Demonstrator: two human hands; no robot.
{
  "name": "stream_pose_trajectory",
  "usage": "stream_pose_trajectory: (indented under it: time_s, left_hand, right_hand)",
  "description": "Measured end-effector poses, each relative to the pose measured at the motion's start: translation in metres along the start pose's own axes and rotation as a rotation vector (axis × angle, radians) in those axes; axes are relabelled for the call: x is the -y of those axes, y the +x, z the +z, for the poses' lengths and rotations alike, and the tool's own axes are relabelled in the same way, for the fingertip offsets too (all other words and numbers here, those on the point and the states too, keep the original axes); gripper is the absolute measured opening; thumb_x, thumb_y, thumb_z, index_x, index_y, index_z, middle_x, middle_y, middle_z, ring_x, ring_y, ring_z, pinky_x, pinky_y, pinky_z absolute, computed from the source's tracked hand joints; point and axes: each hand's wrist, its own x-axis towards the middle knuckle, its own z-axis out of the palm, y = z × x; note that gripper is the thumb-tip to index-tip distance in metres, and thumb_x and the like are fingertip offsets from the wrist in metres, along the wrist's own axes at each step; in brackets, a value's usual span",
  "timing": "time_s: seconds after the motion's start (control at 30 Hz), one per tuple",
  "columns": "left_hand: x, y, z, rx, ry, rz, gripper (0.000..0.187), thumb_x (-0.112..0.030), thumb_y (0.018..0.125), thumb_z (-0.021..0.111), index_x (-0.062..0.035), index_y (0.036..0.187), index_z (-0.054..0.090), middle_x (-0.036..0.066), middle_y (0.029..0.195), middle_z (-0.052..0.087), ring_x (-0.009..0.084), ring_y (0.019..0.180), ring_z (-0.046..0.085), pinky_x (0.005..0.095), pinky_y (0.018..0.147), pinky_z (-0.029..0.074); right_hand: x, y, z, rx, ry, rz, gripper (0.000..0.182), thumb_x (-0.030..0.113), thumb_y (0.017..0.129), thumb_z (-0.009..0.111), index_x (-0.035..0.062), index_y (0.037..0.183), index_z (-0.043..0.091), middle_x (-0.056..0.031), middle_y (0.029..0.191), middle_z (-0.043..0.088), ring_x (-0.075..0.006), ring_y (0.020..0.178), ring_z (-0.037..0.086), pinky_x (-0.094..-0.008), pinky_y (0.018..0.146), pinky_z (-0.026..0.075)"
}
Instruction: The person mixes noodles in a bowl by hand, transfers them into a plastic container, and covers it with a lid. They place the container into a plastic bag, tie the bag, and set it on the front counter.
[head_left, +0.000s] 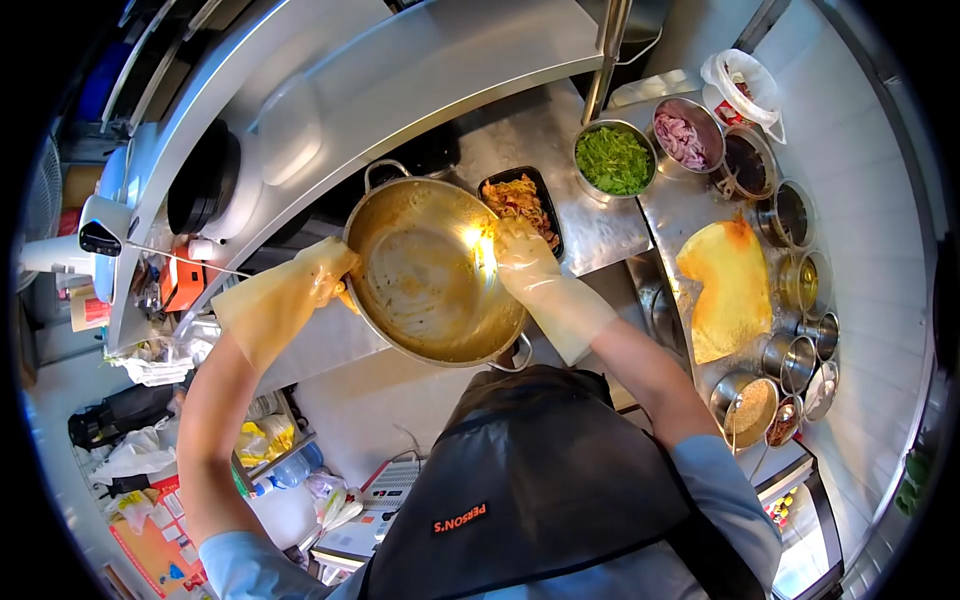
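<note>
A wide two-handled metal pan (pixel 420 270) with brownish sauce smears inside is held in front of me, tilted. At its left rim, my left hand (pixel 330 270), in a yellowish plastic glove, is closed around the edge. My right hand (pixel 525 260), gloved too, is closed at the right rim; glare and the glove partly hide its fingertips. Just beyond that hand lies a black tray (pixel 556 225) filled with reddish-orange shredded food (pixel 520 200), which the hand and pan partly cover.
At the right stand containers of chopped greens (pixel 613 158), sliced onion (pixel 680 138) and dark sauce (pixel 748 165). A yellow stained sheet (pixel 728 290) lies on the counter beside several small pots. A metal shelf (pixel 400 90) curves across the back.
</note>
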Motion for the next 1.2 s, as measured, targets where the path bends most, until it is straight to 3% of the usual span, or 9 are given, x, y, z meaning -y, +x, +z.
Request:
stream_pose_trajectory:
  time_s: [0.07, 0.2, 0.4, 0.73, 0.8, 1.0, 1.07, 1.1, 1.2]
  left_hand:
    - [-0.004, -0.004, 0.005, 0.023, -0.082, -0.032, 0.020, -0.002, 0.076, 0.063, 0.0017, 0.092, 0.075, 0.020, 0.076, 0.072, 0.0218, 0.055, 0.066, 0.0334, 0.042, 0.038]
    - [0.015, 0.016, 0.003, 0.002, 0.082, 0.167, 0.033, 0.001, 0.071, 0.068, 0.0060, 0.103, 0.074, 0.019, 0.086, 0.074, 0.0280, 0.068, 0.073, 0.0394, 0.061, 0.054]
    - [0.066, 0.056, -0.006, 0.149, -0.086, -0.023, 0.020, 0.003, 0.071, 0.066, 0.0064, 0.088, 0.075, 0.022, 0.073, 0.071, 0.0241, 0.050, 0.065, 0.0399, 0.042, 0.042]
    - [0.140, 0.049, -0.026, 0.166, -0.276, -0.018, 0.017, -0.004, 0.076, 0.065, 0.0072, 0.086, 0.073, 0.019, 0.064, 0.066, 0.0216, 0.041, 0.053, 0.0337, 0.039, 0.033]
    - [0.151, 0.042, -0.030, 0.167, -0.413, -0.051, 0.014, -0.004, 0.075, 0.065, 0.0067, 0.083, 0.071, 0.018, 0.065, 0.067, 0.0209, 0.043, 0.056, 0.0320, 0.038, 0.034]
    - [0.211, 0.052, -0.043, 0.207, -0.600, -0.030, 0.019, 0.000, 0.074, 0.063, 0.0084, 0.091, 0.068, 0.022, 0.064, 0.064, 0.0210, 0.036, 0.051, 0.0315, 0.031, 0.027]
    - [0.228, 0.057, -0.042, 0.245, -0.696, -0.006, 0.018, 0.000, 0.075, 0.062, 0.0081, 0.090, 0.067, 0.023, 0.064, 0.065, 0.0205, 0.037, 0.052, 0.0314, 0.031, 0.028]
    - [0.233, 0.058, -0.038, 0.212, -0.738, 0.022, 0.017, -0.001, 0.074, 0.063, 0.0074, 0.089, 0.067, 0.023, 0.062, 0.064, 0.0198, 0.036, 0.052, 0.0313, 0.031, 0.027]
    - [0.245, 0.071, -0.036, 0.238, -0.745, 0.027, 0.014, -0.003, 0.075, 0.064, 0.0061, 0.086, 0.066, 0.022, 0.060, 0.064, 0.0194, 0.036, 0.052, 0.0313, 0.031, 0.026]
  right_hand:
    - [-0.004, 0.005, 0.011, 0.057, 0.025, -0.050, 0.047, 0.014, 0.098, 0.044, -0.0019, 0.141, 0.055, -0.0172, 0.148, 0.054, -0.0281, 0.139, 0.050, -0.0400, 0.121, 0.032]
    - [-0.019, 0.001, 0.017, 0.017, 0.140, -0.019, 0.047, 0.012, 0.097, 0.045, -0.0020, 0.140, 0.056, -0.0169, 0.150, 0.053, -0.0289, 0.140, 0.048, -0.0401, 0.119, 0.035]
    - [-0.021, 0.004, 0.072, -0.170, 0.365, 0.377, 0.047, 0.010, 0.097, 0.047, 0.0001, 0.142, 0.053, -0.0168, 0.159, 0.041, -0.0316, 0.143, 0.044, -0.0389, 0.116, 0.039]
    - [-0.022, 0.080, 0.041, -0.340, 0.065, -0.002, 0.036, 0.011, 0.094, 0.049, 0.0054, 0.125, 0.067, -0.0131, 0.136, 0.064, -0.0269, 0.126, 0.060, -0.0383, 0.106, 0.047]
    - [-0.024, 0.094, 0.037, 0.106, -0.011, 0.145, 0.033, 0.013, 0.094, 0.049, 0.0074, 0.118, 0.071, -0.0135, 0.123, 0.071, -0.0271, 0.113, 0.067, -0.0375, 0.096, 0.053]
    - [-0.027, 0.101, 0.075, -0.008, 0.129, 0.270, 0.034, 0.015, 0.094, 0.050, 0.0082, 0.119, 0.071, -0.0153, 0.118, 0.072, -0.0323, 0.109, 0.069, -0.0419, 0.098, 0.053]
    - [-0.034, 0.100, 0.075, -0.380, 0.121, 0.169, 0.037, 0.015, 0.095, 0.050, 0.0072, 0.126, 0.067, -0.0186, 0.127, 0.068, -0.0361, 0.115, 0.066, -0.0445, 0.100, 0.052]
    - [-0.029, 0.097, 0.063, -0.179, 0.046, 0.191, 0.042, 0.009, 0.094, 0.049, 0.0017, 0.135, 0.059, -0.0206, 0.136, 0.061, -0.0351, 0.129, 0.056, -0.0419, 0.113, 0.041]
    - [-0.009, 0.096, 0.017, 0.082, 0.159, 0.356, 0.044, 0.008, 0.093, 0.052, 0.0017, 0.137, 0.057, -0.0214, 0.137, 0.060, -0.0351, 0.131, 0.055, -0.0429, 0.113, 0.041]
